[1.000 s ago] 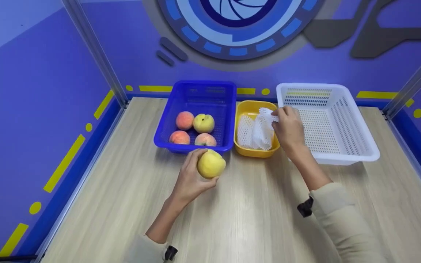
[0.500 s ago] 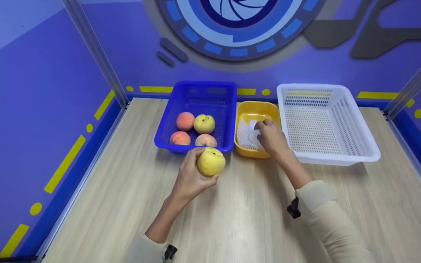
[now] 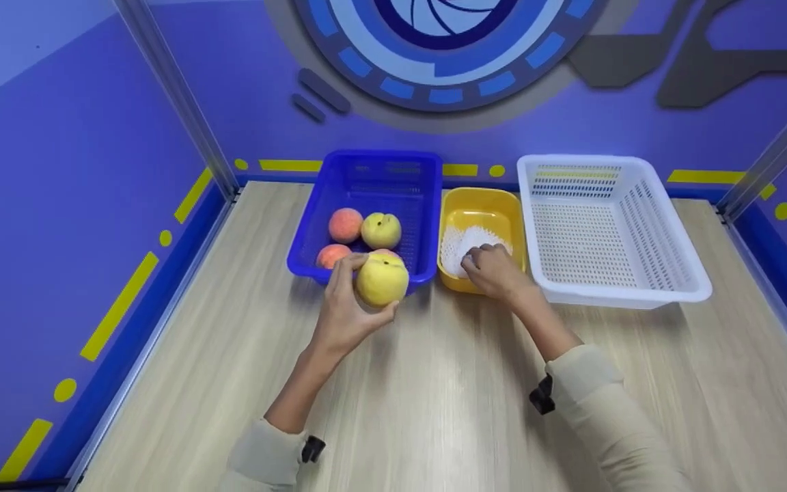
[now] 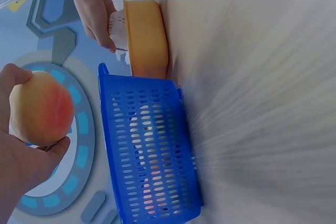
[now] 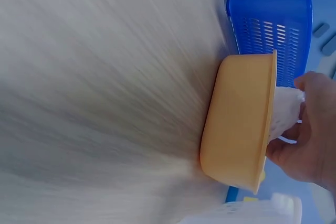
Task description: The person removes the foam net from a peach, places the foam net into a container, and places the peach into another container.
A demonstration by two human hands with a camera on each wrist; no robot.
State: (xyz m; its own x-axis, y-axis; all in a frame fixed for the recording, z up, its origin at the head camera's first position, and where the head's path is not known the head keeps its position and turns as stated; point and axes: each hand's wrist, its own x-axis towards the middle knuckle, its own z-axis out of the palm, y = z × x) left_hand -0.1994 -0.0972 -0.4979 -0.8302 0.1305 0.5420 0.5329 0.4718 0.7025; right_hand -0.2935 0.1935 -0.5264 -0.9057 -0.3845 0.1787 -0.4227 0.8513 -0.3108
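My left hand [image 3: 340, 313] grips a yellow peach [image 3: 382, 283] between thumb and fingers, raised over the front rim of the blue basket [image 3: 414, 184]. The left wrist view shows a red blush on the side of this peach [image 4: 44, 108]. Several peaches lie in the basket, one partly hidden by the held one. At the small yellow tub [image 3: 486, 217], my right hand [image 3: 496, 272] pinches a white foam fruit net [image 3: 477, 238], fingers curled at it over the front rim. In the right wrist view the foam net [image 5: 285, 109] sticks up above the tub's rim.
A white perforated basket [image 3: 591, 239] stands right of the tub, with only its bottom and walls showing inside. All three containers sit in a row at the back of the wooden table [image 3: 448, 396]. Blue-purple panels [image 3: 503, 137] enclose the back and sides.
The right hand has moved left and down to the tub's front with the foam net. My left hand, holding the peach, has moved slightly forward and left, over the blue basket's rim.
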